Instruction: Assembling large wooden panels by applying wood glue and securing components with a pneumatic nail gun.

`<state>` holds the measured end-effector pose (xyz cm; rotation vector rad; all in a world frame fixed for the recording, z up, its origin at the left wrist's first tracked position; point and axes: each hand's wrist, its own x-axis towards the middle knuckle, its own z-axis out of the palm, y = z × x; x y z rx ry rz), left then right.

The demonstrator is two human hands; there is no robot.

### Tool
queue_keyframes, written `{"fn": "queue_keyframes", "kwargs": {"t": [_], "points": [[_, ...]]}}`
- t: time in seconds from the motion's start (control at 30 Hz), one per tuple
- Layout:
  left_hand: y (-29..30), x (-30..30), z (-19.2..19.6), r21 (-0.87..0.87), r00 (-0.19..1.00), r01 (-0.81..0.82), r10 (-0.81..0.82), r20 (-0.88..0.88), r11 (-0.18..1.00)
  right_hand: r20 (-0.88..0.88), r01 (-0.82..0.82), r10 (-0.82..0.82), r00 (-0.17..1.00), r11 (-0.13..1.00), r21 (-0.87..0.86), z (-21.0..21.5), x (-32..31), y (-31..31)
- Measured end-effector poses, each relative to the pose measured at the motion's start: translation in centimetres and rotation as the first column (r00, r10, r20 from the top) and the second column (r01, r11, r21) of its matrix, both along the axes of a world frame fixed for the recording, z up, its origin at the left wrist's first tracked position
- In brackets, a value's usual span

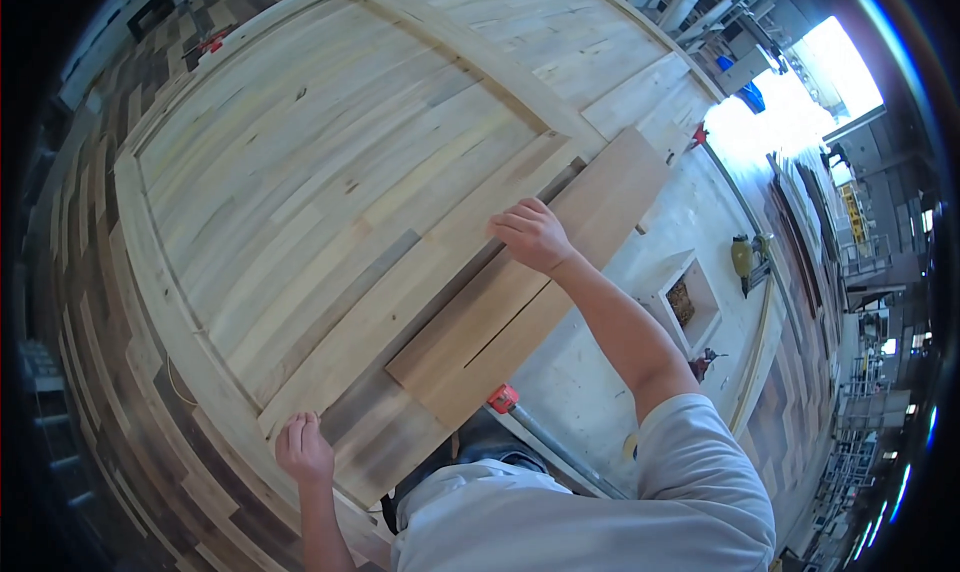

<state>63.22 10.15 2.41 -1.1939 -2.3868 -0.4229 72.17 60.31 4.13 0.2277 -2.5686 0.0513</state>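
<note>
While right hand (530, 234) pressed flat, fingers together, on far board (520, 292), left hand (303, 450) gripped near panel (300, 172) edge.

A pale, dusty work surface (590, 372) carries a large panel of glued wood strips (330, 182), which covers most of it and reaches its left and far edges. Beside the panel, two loose boards (500, 327) lie side by side. Toward the right edge sit a small open wooden box (688, 302), a yellow-green nail gun (745, 260) and a red-ended pipe clamp (520, 412).
</note>
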Motion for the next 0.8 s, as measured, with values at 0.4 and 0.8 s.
{"fn": "queue_keyframes", "kwargs": {"t": [0.4, 0.8], "points": [[0.0, 1.0, -0.7, -0.042, 0.996, 0.051, -0.047, 0.08, 0.998, 0.135, 0.03, -0.026, 0.991, 0.999, -0.026, -1.2, 1.0, -0.3], [0.1, 1.0, -0.4, -0.073, 0.996, 0.061, -0.057, 0.064, 0.995, 0.134, 0.049, -0.044, 0.99, 0.998, -0.036, -1.9, 1.4, -0.6]]}}
